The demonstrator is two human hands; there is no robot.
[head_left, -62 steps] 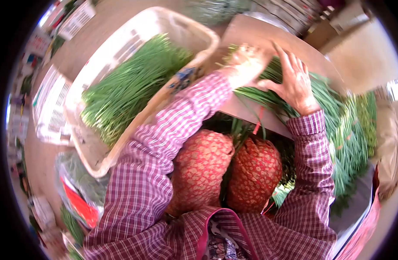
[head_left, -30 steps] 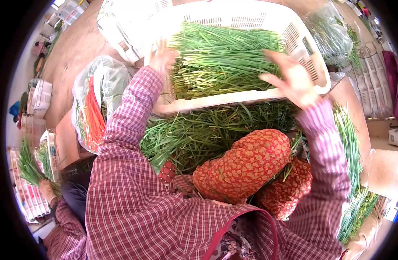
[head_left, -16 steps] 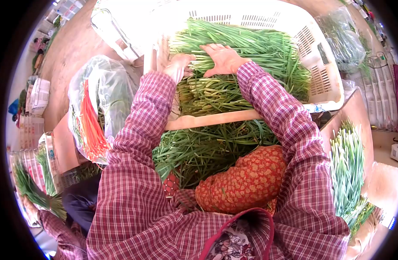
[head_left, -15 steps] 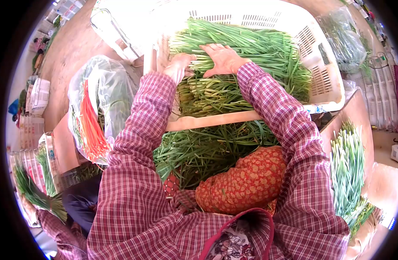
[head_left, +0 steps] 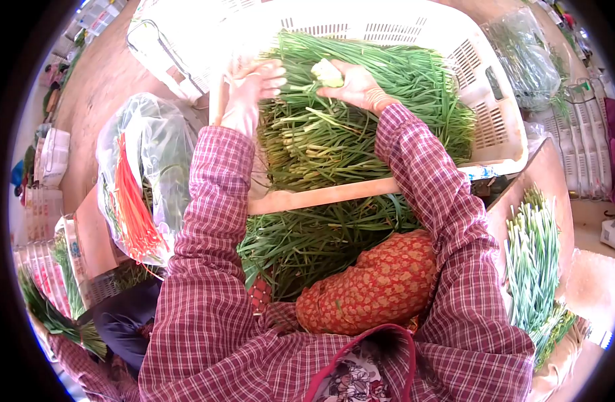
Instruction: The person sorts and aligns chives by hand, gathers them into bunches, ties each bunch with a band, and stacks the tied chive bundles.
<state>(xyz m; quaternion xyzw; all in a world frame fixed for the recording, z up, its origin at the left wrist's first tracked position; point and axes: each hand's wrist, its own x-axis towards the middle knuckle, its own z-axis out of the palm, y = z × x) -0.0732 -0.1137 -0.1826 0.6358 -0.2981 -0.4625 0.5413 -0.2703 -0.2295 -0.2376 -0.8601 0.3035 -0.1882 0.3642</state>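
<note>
A white plastic crate (head_left: pixel 501 137) in front of me is filled with long, thin green stalks like garlic chives (head_left: pixel 401 67), laid sideways. My right hand (head_left: pixel 361 88) is closed round a bunch of these chives (head_left: pixel 327 72) on top of the pile; its pale ends stick out toward my left hand. At the crate's left side, over the pile's edge, is my left hand (head_left: pixel 248 94), fingers stretched and holding nothing. Bright light washes out part of it.
Loose greens (head_left: pixel 321 231) lie below the crate, beside my red flowered legwear (head_left: pixel 371 285). A clear bag (head_left: pixel 170 144) with red-orange ties (head_left: pixel 133 208) is at left. More stalks (head_left: pixel 533 258) stand at right. Another person's sleeve (head_left: pixel 80 368) shows lower left.
My right hand has gone from lying flat on the chives to gripping a bunch. My left hand has moved up and left, off the pile's end, and its fingers have stretched out.
</note>
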